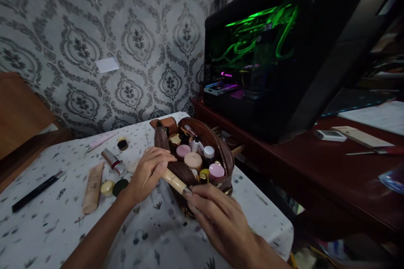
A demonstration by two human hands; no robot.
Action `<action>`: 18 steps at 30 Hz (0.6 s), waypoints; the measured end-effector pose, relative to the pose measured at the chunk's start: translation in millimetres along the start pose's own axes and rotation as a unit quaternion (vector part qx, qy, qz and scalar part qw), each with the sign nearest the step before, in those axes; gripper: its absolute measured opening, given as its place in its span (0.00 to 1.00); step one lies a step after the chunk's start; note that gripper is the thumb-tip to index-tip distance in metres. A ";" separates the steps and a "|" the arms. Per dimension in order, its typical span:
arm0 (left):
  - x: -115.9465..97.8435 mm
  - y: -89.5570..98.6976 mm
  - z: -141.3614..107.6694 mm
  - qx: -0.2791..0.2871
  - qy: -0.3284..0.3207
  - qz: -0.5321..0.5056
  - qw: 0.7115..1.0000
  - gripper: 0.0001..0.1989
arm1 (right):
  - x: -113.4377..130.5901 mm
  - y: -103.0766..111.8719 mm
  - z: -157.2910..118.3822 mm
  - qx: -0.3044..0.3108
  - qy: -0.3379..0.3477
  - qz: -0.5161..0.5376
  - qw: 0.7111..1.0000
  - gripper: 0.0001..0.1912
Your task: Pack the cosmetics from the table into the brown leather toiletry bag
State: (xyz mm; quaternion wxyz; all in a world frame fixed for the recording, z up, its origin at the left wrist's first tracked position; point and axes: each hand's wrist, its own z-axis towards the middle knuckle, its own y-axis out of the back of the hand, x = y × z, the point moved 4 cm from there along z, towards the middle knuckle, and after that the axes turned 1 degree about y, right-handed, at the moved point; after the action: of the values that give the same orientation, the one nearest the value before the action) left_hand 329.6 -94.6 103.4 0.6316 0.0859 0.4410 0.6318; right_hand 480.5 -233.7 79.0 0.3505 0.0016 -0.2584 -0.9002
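An open brown cosmetics bag (227,160) stands on the patterned cloth, filled with several jars and bottles. My right hand (217,214) is closed on one end of a beige tube (174,181), held slantwise over the bag's near edge. At the tube's other end is my left hand (150,173), its fingers closed round that end and touching the bag's left side. Inside the bag show a pink-lidded jar (216,171), a beige-lidded jar (193,160) and a white cap (208,151).
Left on the cloth (151,239) lie a beige squeeze tube (93,189), a silver-and-red tube (112,162), a black pen-like item (38,191), and a round yellowish container (107,188). A black computer case (303,92) stands on the dark red desk (356,172) at right.
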 end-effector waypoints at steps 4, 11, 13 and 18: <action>2.3 -3.6 -4.6 -0.013 -0.004 -0.018 1.000 0.23 | -6.1 2.7 4.4 0.008 -0.015 0.036 0.999 0.12; -0.5 4.4 -4.1 0.045 -0.047 -0.051 0.997 0.23 | -11.2 11.5 22.0 -0.026 -0.105 0.059 0.992 0.09; 0.2 7.6 -3.0 0.065 -0.047 -0.053 0.995 0.21 | -12.7 12.4 26.2 -0.029 -0.129 0.059 0.989 0.08; 6.1 9.2 -2.4 0.061 -0.044 -0.051 0.996 0.17 | -19.1 11.8 33.4 -0.026 -0.197 0.100 0.975 0.07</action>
State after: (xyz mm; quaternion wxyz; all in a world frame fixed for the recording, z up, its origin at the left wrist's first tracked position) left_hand 320.3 -88.6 105.3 0.6756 0.1296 0.4542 0.5661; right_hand 496.2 -213.5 110.1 0.3812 -0.2103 -0.2976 -0.8496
